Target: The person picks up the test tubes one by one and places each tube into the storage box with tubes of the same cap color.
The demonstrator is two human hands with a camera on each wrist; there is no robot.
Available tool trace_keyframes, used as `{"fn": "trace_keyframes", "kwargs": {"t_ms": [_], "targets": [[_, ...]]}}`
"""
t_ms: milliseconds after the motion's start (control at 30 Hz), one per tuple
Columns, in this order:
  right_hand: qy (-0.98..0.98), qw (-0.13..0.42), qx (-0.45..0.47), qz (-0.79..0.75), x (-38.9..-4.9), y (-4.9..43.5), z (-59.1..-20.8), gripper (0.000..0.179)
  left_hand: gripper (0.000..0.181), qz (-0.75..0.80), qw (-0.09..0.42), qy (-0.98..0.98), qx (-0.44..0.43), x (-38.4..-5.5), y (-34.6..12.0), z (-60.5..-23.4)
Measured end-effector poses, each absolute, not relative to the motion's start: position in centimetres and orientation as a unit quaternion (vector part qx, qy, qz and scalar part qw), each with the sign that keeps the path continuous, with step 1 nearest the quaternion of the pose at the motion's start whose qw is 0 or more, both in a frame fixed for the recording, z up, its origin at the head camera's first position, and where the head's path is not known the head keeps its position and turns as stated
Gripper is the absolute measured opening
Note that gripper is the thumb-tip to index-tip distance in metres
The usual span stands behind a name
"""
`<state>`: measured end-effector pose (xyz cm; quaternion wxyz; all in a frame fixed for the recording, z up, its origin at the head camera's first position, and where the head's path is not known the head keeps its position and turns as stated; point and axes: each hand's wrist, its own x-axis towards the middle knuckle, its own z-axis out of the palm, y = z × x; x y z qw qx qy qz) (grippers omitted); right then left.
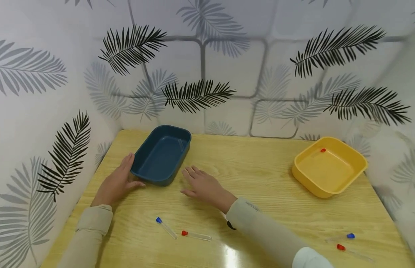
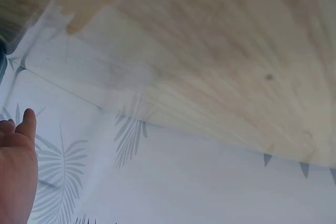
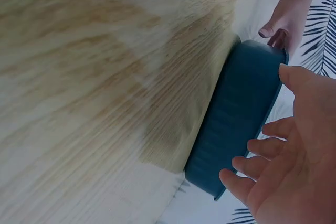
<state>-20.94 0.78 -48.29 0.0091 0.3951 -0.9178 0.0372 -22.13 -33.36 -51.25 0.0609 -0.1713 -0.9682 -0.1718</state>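
A dark blue plastic tray [image 1: 157, 158] stands on the wooden table at the back left. A clear tube [image 1: 181, 144] lies inside it, near its right wall. My left hand [image 1: 115, 183] is against the tray's left front corner, fingers along the side and thumb spread below the front rim. My right hand [image 1: 205, 187] hovers just off the tray's right side with its fingers extended and spread. In the right wrist view the tray's side [image 3: 241, 114] shows between both hands. Only part of the left hand [image 2: 18, 171] appears in the left wrist view.
A yellow tray [image 1: 298, 175] with a small red cap [image 1: 323, 150] in it stands at the right. Nearer me lie a blue-capped tube [image 1: 167, 228] and a red-capped tube [image 1: 197, 236]. Another blue-capped tube [image 1: 350, 236] and red-capped tube [image 1: 341, 247] lie front right.
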Motion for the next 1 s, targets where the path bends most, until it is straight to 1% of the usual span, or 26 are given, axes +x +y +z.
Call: {"fn": "trace_keyframes", "kwargs": {"t_ms": [300, 500, 700, 1000], "targets": [[-0.919, 0.030, 0.392, 0.040, -21.4, -1.3, -48.2, 0.073, 0.108, -0.189, 0.057, -0.965, -0.174, -21.6, -33.0, -50.5], [-0.925, 0.025, 0.377, 0.041, -21.4, -2.1, -48.1, 0.075, 0.105, -0.201, 0.057, -0.962, -0.178, -21.2, -32.6, -50.4], [-0.938, 0.017, 0.339, 0.071, -21.3, -2.4, -48.1, 0.077, 0.098, -0.197, 0.066, -0.966, -0.152, -20.8, -31.6, -50.2], [-0.951, 0.032, 0.296, 0.085, -21.1, -2.1, -48.0, 0.081, 0.096, -0.208, 0.029, -0.969, -0.128, -20.8, -30.2, -50.1]]}}
